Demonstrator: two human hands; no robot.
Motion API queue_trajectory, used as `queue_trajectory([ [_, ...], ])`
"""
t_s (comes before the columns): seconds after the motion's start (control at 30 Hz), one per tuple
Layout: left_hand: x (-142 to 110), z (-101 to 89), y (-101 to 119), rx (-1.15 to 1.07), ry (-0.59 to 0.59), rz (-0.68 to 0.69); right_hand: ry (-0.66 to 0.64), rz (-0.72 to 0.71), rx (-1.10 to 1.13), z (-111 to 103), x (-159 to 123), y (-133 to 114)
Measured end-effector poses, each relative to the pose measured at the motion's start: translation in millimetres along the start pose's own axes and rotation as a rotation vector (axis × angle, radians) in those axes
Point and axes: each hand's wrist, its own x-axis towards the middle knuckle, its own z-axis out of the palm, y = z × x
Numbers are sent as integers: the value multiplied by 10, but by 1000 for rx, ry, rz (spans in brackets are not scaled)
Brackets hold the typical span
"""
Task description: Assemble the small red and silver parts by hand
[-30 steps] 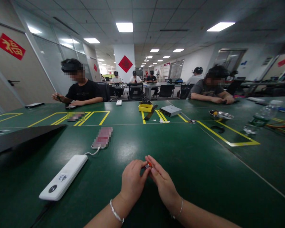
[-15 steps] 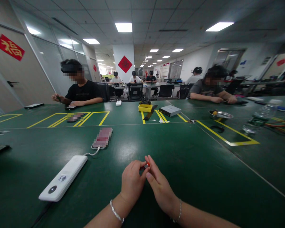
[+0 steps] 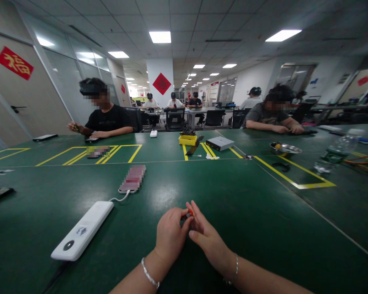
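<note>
My left hand (image 3: 172, 232) is closed, its thumb and forefinger pinching a small object (image 3: 189, 213) with a red-orange end and a greyish, shiny part. The object is too small to name and partly hidden by the fingers. Just to its right is my right hand (image 3: 209, 241), open, with fingers stretched out beside the object and the thumb apart from them. Both hands are a little above the green table (image 3: 248, 228), fingertips close together.
A white oblong device (image 3: 84, 230) is cabled to a phone (image 3: 133, 179) on the left. Farther back are a yellow box (image 3: 187, 140), a grey box (image 3: 220, 143), a metal bowl (image 3: 290, 150) and a plastic bottle (image 3: 333, 153). Two people sit across the table.
My right thumb has moved slightly down and away from the left fingertips. The left hand keeps its pinch on the small object, which shows slightly more of its red-orange end.
</note>
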Motion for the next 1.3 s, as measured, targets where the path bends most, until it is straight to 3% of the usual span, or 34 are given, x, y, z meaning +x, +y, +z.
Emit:
queue_trajectory([
  [0.17,-9,5,-25,-32,-12,-10,30,-18,-86,-11,-11,-15],
  [0.4,23,-7,-3,32,25,62,138,94,343,9,54,-125],
  [0.5,30,-4,12,118,58,113,216,161,429,33,59,-155],
  [0.67,20,-15,73,170,33,155,294,259,380,20,64,-190],
  [0.77,15,-33,81,79,-13,150,353,255,192,-181,143,-299],
  [0.83,21,-44,46,9,-30,111,442,198,-24,-473,216,-431],
  [0.9,41,-47,-20,-43,-31,46,583,150,-333,-898,249,-595],
  [1.03,104,-23,-173,-121,-18,-127,937,227,-1155,-1998,-8,-871],
  [1.07,119,-13,-203,-132,-26,-170,999,283,-1268,-2285,-146,-898],
  [1.23,149,33,-281,-148,-44,-283,1295,586,-1303,-3509,-911,-752],
  [1.3,143,37,-286,-144,-47,-285,1259,492,-1368,-3800,-1091,-651],
])
